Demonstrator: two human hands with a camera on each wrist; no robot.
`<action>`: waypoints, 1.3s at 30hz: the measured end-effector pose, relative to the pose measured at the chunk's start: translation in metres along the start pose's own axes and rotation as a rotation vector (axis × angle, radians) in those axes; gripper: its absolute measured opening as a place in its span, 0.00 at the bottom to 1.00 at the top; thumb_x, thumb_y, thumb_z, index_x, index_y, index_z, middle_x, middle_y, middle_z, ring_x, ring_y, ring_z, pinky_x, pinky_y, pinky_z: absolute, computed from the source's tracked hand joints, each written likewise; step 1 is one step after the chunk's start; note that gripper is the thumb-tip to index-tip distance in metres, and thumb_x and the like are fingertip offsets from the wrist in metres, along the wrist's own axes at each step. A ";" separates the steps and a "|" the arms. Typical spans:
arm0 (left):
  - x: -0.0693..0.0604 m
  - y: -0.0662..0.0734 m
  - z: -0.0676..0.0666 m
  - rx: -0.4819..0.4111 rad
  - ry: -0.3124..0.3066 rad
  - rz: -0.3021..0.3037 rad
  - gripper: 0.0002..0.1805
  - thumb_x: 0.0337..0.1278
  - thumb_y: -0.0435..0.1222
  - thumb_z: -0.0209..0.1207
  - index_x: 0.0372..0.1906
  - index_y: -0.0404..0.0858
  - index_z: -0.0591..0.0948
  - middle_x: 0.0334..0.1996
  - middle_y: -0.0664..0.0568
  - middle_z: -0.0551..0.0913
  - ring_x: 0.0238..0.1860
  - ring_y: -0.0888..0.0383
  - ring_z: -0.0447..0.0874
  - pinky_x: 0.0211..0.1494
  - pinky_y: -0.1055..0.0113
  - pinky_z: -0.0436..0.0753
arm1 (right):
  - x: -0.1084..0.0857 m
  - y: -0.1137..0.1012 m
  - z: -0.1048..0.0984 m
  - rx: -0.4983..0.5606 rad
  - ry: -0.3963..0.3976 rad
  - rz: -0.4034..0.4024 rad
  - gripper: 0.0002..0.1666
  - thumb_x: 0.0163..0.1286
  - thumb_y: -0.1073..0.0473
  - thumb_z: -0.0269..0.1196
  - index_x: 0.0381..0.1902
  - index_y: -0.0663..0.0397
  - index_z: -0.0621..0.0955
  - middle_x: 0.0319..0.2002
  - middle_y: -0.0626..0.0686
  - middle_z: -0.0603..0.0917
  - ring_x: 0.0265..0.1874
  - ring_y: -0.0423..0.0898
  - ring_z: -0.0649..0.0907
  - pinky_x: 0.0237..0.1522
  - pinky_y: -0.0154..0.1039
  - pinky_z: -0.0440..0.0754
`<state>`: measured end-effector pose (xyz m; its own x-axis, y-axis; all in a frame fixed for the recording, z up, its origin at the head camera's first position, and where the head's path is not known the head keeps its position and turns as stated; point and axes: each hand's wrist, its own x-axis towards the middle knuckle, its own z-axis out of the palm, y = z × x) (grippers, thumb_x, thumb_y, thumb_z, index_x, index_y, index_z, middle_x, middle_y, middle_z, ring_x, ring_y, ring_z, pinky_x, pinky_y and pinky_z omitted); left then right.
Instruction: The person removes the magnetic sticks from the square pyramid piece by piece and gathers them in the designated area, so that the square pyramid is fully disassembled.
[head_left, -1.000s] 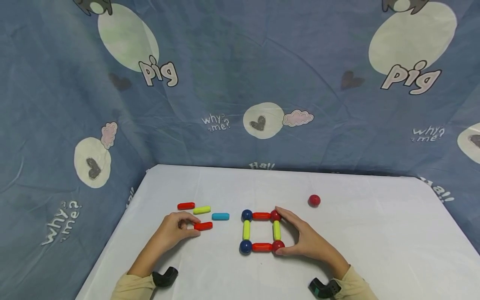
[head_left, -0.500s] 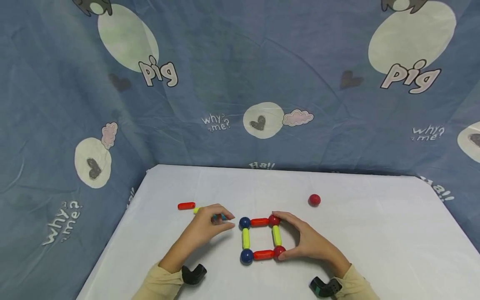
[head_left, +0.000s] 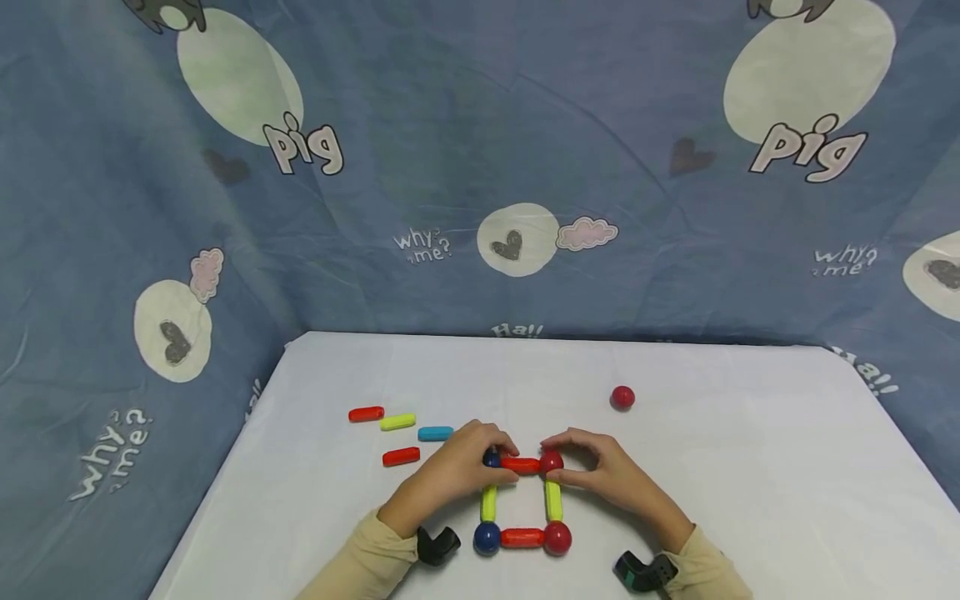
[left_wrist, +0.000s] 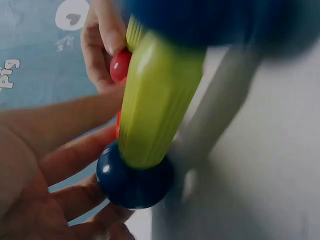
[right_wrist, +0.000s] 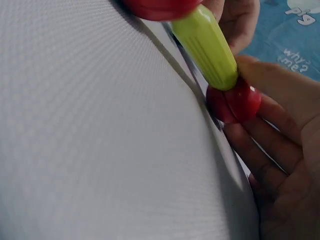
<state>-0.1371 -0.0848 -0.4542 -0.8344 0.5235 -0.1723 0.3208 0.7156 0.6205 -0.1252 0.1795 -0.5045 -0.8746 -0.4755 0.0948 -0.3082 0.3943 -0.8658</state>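
A square frame of building rods and balls lies on the white table, with red rods (head_left: 522, 538) across, yellow-green rods (head_left: 553, 501) along the sides, blue balls (head_left: 487, 539) at left and red balls (head_left: 557, 538) at right. At its far left corner my left hand (head_left: 465, 460) curls around the far blue ball (left_wrist: 134, 177), fingertips and thumb at the far red rod (head_left: 520, 466). My right hand (head_left: 611, 473) pinches the far red ball (right_wrist: 234, 102) between thumb and fingers. The left hand partly covers the far blue ball in the head view.
Left of the frame lie loose rods: two red (head_left: 401, 457), one yellow-green (head_left: 397, 422) and one blue (head_left: 436, 434). A single red ball (head_left: 622, 397) sits farther back to the right. Behind the table hangs a blue printed cloth (head_left: 420, 167).
My left hand has left the loose red rod and moved right onto the frame's far left corner. The frame has slid nearer. My right hand no longer spans both red balls, holding the far one.
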 end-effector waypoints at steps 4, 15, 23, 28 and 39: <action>-0.001 0.003 0.005 -0.046 -0.053 -0.010 0.15 0.54 0.46 0.75 0.45 0.45 0.89 0.33 0.61 0.82 0.39 0.62 0.73 0.43 0.69 0.74 | 0.001 0.001 -0.001 -0.021 -0.021 -0.016 0.22 0.65 0.50 0.74 0.56 0.43 0.87 0.50 0.40 0.90 0.62 0.48 0.83 0.75 0.63 0.66; 0.001 0.003 0.015 -0.073 -0.057 0.005 0.13 0.58 0.46 0.73 0.43 0.43 0.89 0.30 0.63 0.82 0.35 0.65 0.74 0.41 0.71 0.73 | 0.000 0.005 0.001 -0.035 -0.036 -0.011 0.18 0.65 0.50 0.74 0.52 0.41 0.89 0.48 0.41 0.91 0.67 0.58 0.79 0.75 0.69 0.58; 0.000 0.000 0.012 -0.137 -0.038 0.044 0.10 0.63 0.44 0.70 0.43 0.44 0.86 0.30 0.61 0.78 0.33 0.65 0.73 0.37 0.73 0.73 | 0.002 0.003 0.001 -0.048 -0.012 -0.024 0.15 0.63 0.53 0.76 0.48 0.41 0.89 0.43 0.39 0.92 0.59 0.49 0.86 0.74 0.67 0.62; -0.002 -0.003 0.004 -0.194 0.079 0.083 0.09 0.60 0.39 0.73 0.41 0.47 0.84 0.33 0.60 0.82 0.37 0.60 0.78 0.39 0.72 0.76 | 0.001 0.002 0.000 -0.075 -0.003 -0.001 0.14 0.61 0.53 0.76 0.45 0.41 0.87 0.37 0.37 0.89 0.45 0.37 0.85 0.74 0.50 0.72; -0.003 -0.001 -0.002 -0.308 0.196 0.068 0.11 0.55 0.31 0.72 0.40 0.41 0.81 0.34 0.54 0.83 0.31 0.65 0.82 0.35 0.75 0.83 | 0.001 0.003 0.001 0.002 -0.011 -0.082 0.03 0.67 0.59 0.70 0.35 0.43 0.86 0.36 0.40 0.89 0.44 0.40 0.86 0.79 0.41 0.62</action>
<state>-0.1362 -0.0882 -0.4524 -0.8954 0.4452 0.0085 0.2535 0.4939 0.8317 -0.1265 0.1800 -0.5074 -0.8426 -0.5143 0.1598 -0.3775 0.3523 -0.8564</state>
